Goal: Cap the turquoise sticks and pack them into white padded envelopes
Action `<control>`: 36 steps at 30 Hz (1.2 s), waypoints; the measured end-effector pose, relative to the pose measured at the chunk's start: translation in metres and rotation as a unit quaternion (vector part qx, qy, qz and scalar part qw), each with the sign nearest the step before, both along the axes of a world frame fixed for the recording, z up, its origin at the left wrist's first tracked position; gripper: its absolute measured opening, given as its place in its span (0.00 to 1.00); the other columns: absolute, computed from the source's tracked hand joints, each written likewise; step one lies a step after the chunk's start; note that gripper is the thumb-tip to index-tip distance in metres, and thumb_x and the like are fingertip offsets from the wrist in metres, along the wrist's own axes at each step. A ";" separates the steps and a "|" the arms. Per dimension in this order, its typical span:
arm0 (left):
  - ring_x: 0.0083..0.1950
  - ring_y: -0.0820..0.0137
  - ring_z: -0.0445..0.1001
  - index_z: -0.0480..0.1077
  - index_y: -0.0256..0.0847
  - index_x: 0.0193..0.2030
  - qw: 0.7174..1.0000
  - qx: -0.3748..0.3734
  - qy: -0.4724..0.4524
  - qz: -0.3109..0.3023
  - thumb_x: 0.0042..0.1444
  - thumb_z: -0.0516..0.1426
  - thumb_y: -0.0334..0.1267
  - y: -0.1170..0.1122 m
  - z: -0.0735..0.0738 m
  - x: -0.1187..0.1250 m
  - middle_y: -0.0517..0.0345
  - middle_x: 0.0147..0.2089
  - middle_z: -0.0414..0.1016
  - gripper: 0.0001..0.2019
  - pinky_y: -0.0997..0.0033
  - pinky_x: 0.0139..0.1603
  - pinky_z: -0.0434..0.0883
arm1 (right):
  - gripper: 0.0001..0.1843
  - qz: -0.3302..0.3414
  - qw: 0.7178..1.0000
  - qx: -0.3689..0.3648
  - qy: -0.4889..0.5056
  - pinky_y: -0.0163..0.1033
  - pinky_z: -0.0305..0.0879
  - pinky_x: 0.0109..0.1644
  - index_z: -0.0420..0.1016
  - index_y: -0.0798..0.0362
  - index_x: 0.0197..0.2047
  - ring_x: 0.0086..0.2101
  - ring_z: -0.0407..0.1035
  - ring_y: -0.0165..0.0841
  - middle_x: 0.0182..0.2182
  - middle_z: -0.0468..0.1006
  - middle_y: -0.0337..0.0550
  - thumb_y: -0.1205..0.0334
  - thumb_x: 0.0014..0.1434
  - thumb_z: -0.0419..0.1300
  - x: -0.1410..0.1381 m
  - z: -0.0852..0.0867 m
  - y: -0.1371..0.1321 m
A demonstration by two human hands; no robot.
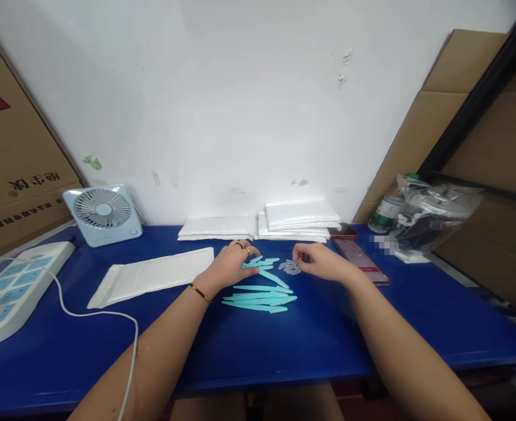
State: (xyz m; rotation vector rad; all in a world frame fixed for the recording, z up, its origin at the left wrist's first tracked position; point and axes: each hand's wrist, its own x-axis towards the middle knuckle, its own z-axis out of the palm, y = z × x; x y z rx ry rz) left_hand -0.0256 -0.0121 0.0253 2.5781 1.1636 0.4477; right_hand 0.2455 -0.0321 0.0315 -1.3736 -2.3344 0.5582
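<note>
Several thin teal plastic sticks lie in a loose pile on the blue table. My left hand, with rings and a wrist bracelet, rests at the far end of the pile, fingers pinched on one teal stick. My right hand is curled, its fingertips closed on a small cluster of clear plastic pieces just right of the sticks.
White padded envelopes lie to the left, and stacks of them stand against the wall. A small fan, a white device with cable, a phone, a bottle and a plastic bag ring the work area.
</note>
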 end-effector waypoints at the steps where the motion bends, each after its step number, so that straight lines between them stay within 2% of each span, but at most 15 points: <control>1: 0.48 0.63 0.67 0.70 0.46 0.47 1.000 -0.012 -0.002 -0.011 0.52 0.56 0.49 -0.003 0.004 0.002 0.54 0.48 0.68 0.17 0.69 0.45 0.64 | 0.06 0.000 1.000 -0.009 0.016 0.33 0.58 0.31 0.70 0.53 0.34 0.27 0.64 0.29 0.26 0.72 0.38 0.64 0.53 0.53 -0.001 -0.001 0.001; 4: 0.38 0.67 0.70 0.73 0.44 0.41 0.994 -0.087 0.033 -0.058 0.50 0.57 0.48 -0.014 0.010 0.008 0.56 0.41 0.72 0.14 0.73 0.33 0.63 | 0.10 -0.011 0.999 -0.017 0.049 0.33 0.58 0.29 0.72 0.53 0.37 0.25 0.63 0.29 0.24 0.71 0.38 0.59 0.56 0.53 -0.003 -0.002 0.002; 7: 0.33 0.68 0.70 0.74 0.43 0.37 0.985 -0.149 0.068 -0.057 0.48 0.58 0.43 -0.021 0.008 0.013 0.56 0.34 0.74 0.10 0.73 0.27 0.60 | 0.12 -0.028 0.995 -0.056 0.074 0.34 0.59 0.27 0.74 0.53 0.38 0.23 0.65 0.29 0.22 0.71 0.38 0.55 0.55 0.55 -0.004 0.003 0.000; 12: 0.28 0.69 0.69 0.74 0.42 0.28 0.973 -0.217 0.074 -0.018 0.47 0.58 0.42 -0.020 0.003 0.014 0.57 0.29 0.75 0.07 0.74 0.23 0.58 | 0.14 0.003 0.974 -0.174 0.142 0.35 0.65 0.29 0.73 0.55 0.35 0.25 0.70 0.32 0.23 0.74 0.40 0.54 0.51 0.60 0.000 0.008 -0.004; 16: 0.28 0.69 0.69 0.74 0.42 0.28 0.973 -0.222 0.057 -0.007 0.46 0.57 0.43 -0.017 0.003 0.011 0.56 0.30 0.75 0.08 0.75 0.23 0.59 | 0.15 0.028 0.967 -0.221 0.122 0.33 0.63 0.25 0.73 0.55 0.33 0.22 0.69 0.29 0.22 0.73 0.38 0.50 0.48 0.63 0.005 0.006 -0.003; 23: 0.31 0.70 0.71 0.71 0.40 0.31 0.984 -0.175 0.008 0.003 0.51 0.53 0.43 -0.011 0.005 0.004 0.55 0.32 0.75 0.10 0.74 0.26 0.60 | 0.16 0.037 0.973 -0.207 0.089 0.33 0.62 0.26 0.73 0.55 0.32 0.21 0.68 0.28 0.23 0.73 0.39 0.49 0.49 0.62 0.005 0.007 -0.002; 27: 0.33 0.70 0.74 0.65 0.39 0.36 0.965 -0.245 -0.090 0.005 0.55 0.50 0.42 -0.006 0.002 0.002 0.57 0.33 0.76 0.09 0.74 0.31 0.65 | 0.15 0.019 0.978 -0.166 0.121 0.33 0.63 0.27 0.72 0.55 0.33 0.23 0.69 0.29 0.25 0.74 0.40 0.50 0.52 0.60 0.006 0.013 -0.003; 29: 0.33 0.70 0.75 0.62 0.39 0.40 0.954 -0.272 -0.129 0.009 0.54 0.52 0.41 -0.002 -0.003 0.002 0.58 0.32 0.75 0.09 0.74 0.32 0.66 | 0.15 0.012 0.977 -0.166 0.132 0.33 0.63 0.27 0.71 0.55 0.33 0.23 0.69 0.29 0.24 0.73 0.39 0.50 0.52 0.60 0.007 0.014 -0.003; 33: 0.32 0.69 0.76 0.60 0.40 0.45 0.950 -0.273 -0.150 0.024 0.48 0.58 0.39 0.006 -0.011 0.001 0.61 0.29 0.74 0.17 0.75 0.28 0.65 | 0.16 0.006 0.976 -0.163 0.141 0.34 0.64 0.27 0.71 0.55 0.33 0.22 0.69 0.29 0.24 0.73 0.40 0.50 0.51 0.60 0.008 0.012 -0.002; 36: 0.32 0.69 0.76 0.61 0.40 0.44 0.949 -0.273 -0.157 0.021 0.48 0.58 0.39 0.008 -0.013 0.001 0.61 0.29 0.74 0.17 0.75 0.29 0.66 | 0.16 0.000 0.979 -0.150 0.141 0.34 0.65 0.28 0.71 0.55 0.33 0.23 0.69 0.29 0.24 0.73 0.40 0.49 0.52 0.60 0.007 0.008 0.001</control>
